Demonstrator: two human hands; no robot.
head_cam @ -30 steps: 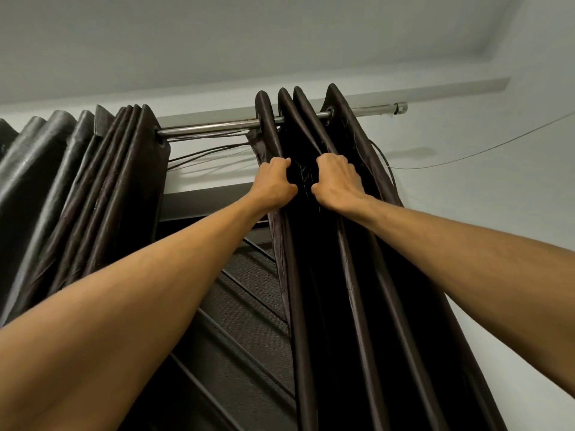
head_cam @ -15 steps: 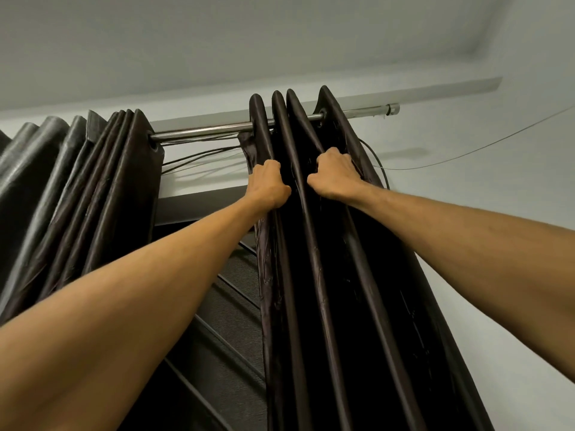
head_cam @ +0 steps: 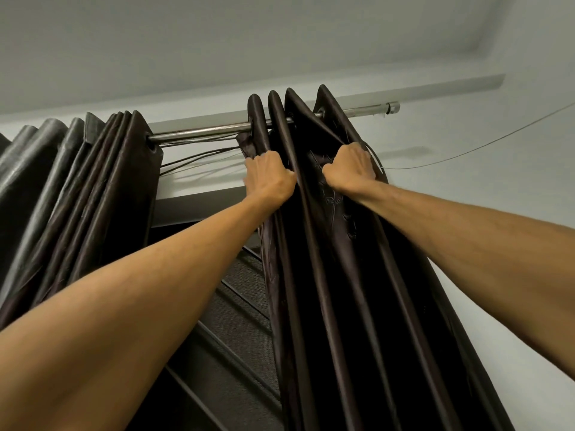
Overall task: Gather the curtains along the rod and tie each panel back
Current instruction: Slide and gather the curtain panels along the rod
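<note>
Overhead, bare rod (head_cam: 202, 134) left of gripped panel (head_cam: 326, 275)

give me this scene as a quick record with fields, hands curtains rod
left hand: grips the leading fold of the right panel, below the rod
right hand: grips a fold further right on that panel
right panel: bunched in folds, no tie-back in view
left panel: gathered at left, apart from the right one
rod: bare between the panels
wire: runs off right

Two curtain panels (head_cam: 326, 244) on rod (head_cam: 202, 135)
</note>
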